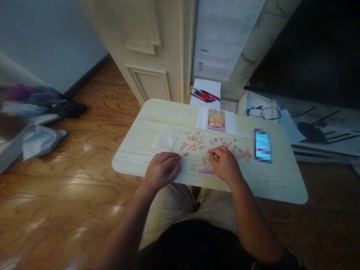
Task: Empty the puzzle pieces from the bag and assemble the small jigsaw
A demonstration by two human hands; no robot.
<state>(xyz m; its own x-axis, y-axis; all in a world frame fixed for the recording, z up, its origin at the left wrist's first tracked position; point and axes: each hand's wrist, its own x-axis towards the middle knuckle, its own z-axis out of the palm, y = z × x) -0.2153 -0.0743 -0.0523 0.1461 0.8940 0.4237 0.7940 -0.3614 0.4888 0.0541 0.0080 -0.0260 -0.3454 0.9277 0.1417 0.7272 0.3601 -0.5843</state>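
My left hand (163, 169) rests near the table's front edge, fingers loosely bent and apart from the thumb, with no object visible in it. A few jigsaw pieces (185, 154) lie just off its fingertips. My right hand (225, 163) has thumb and forefinger pinched around a small jigsaw piece (216, 157), mostly hidden by the fingers. Below that hand is a purple joined strip of puzzle (206, 171), its right end covered. Loose pink and orange pieces (194, 141) spread across the middle, and more pieces (244, 154) lie to the right.
Behind the pieces lies a printed reference picture (216, 120) on white paper. A clear plastic bag (168, 139) is at the left, a phone (263, 145) at the right. Beyond the pale wooden table (135, 150) are red and black pens (205, 95) and a dark screen (309, 56).
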